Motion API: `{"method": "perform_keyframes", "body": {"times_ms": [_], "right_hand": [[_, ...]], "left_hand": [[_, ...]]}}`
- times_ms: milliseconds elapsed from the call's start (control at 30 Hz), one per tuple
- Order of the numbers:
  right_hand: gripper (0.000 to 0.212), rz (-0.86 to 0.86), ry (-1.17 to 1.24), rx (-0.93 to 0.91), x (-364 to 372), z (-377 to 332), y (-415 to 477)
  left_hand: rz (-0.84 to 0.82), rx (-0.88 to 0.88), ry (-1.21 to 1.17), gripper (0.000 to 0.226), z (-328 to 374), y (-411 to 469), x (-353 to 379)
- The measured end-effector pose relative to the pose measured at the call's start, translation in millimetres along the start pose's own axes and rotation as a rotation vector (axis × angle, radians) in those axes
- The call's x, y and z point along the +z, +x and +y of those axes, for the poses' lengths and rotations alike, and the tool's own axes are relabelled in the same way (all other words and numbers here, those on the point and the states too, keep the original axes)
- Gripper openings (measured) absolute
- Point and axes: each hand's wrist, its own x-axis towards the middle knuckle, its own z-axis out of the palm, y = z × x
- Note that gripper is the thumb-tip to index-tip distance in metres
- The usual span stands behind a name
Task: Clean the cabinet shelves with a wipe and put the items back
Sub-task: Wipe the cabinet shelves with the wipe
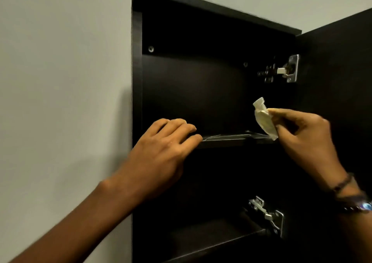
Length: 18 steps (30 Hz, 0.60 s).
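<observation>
A dark wall cabinet (201,85) stands open in front of me. Its upper shelf (231,139) is bare and shows faint shiny streaks. My left hand (161,152) rests on the front left edge of that shelf, fingers laid over the rim. My right hand (304,133) pinches a crumpled pale wipe (263,119) between thumb and fingers, just above the shelf's right end. The lower shelf (221,240) is dark and shows no items.
The cabinet door (338,101) hangs open on the right, held by two metal hinges (281,69) (267,214). A plain pale wall (60,81) lies to the left of the cabinet. A bracelet and a watch sit on my right wrist.
</observation>
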Motion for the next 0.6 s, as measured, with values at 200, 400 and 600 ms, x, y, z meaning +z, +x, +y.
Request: {"method": "perform_keyframes", "body": {"times_ms": [200,400,600], "right_hand": [[0.029,-0.655,-0.388,0.180,34,11,44],[0.038,-0.865,-0.323,-0.090,90,-75,35],[0.036,-0.988,0.067,-0.150,116,-107,24]], "left_hand": [[-0.227,0.112,0.231,0.041,-58,33,10],[-0.175,0.122,0.232,0.038,-73,39,13],[-0.183,0.102,0.144,0.041,-79,39,13]]}}
